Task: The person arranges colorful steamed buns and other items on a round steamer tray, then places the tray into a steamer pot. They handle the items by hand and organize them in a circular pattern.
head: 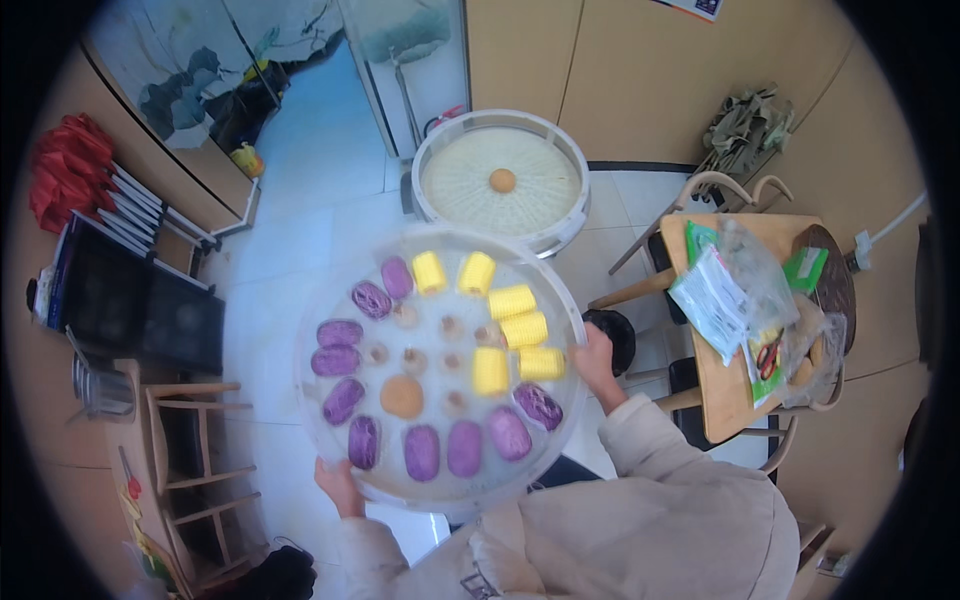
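Both my hands hold a large round translucent tray (577, 300) by its rim. My left hand (339, 486) grips the lower left edge, and my right hand (595, 360) grips the right edge. Purple steamed buns (422, 452) line the tray's left and lower sides. Yellow corn pieces (512, 301) sit along the upper right. Several small pale, brown-topped round pieces (412, 360) lie in the middle beside an orange-brown ball (402, 397). Just beyond the tray stands a round steamer tier (583, 180) with a pale liner and a round tan knob or ball (502, 181) at its centre.
At right, a wooden table (686, 244) bears plastic bags (757, 262), packets and red-handled scissors (766, 358), with chairs around it. Red folded fabric on poles (75, 169) and a black screen (142, 300) stand at left. Wooden chairs (196, 390) are at lower left.
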The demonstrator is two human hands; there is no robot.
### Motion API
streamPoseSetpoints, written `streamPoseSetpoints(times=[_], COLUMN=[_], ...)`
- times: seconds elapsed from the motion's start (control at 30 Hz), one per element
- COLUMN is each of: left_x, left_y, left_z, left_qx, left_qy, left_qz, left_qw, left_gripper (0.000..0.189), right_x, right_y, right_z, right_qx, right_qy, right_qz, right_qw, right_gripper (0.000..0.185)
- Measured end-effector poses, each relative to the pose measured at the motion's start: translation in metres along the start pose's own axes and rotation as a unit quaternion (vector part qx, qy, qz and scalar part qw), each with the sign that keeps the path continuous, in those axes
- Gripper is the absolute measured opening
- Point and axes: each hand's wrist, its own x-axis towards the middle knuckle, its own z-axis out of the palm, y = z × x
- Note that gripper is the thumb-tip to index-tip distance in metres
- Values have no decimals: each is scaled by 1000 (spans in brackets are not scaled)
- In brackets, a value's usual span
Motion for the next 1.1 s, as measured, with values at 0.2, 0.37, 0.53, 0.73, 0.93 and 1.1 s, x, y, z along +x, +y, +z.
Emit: streamPoseSetpoints(times=[0.2,0.37,0.53,0.73,0.93,1.1], left_x=[149,283,364,380,392,397], left_y=[3,4,-25,-26,-8,-24], left_z=[92,174,230,260,265,244], left_qx=[21,28,52,3,133,114], left_qy=[-37,-75,-54,-70,-63,-110], left_qz=[-51,-11,-60,-141,-228,-222], left_qw=[998,997,995,988,962,962], left_gripper=[35,28,45,50,51,54], right_x=[127,240,307,326,391,437], right_y=[-23,-51,-48,-79,-155,-135], right_z=[62,135,188,184,235,293], right_qx=[11,54,81,-103,-211,-327], right_qy=[28,36,75,71,22,-96], right_qz=[9,22,28,56,-159,73], right_qw=[999,998,994,991,964,937], right_gripper=[34,31,32,45,54,75])
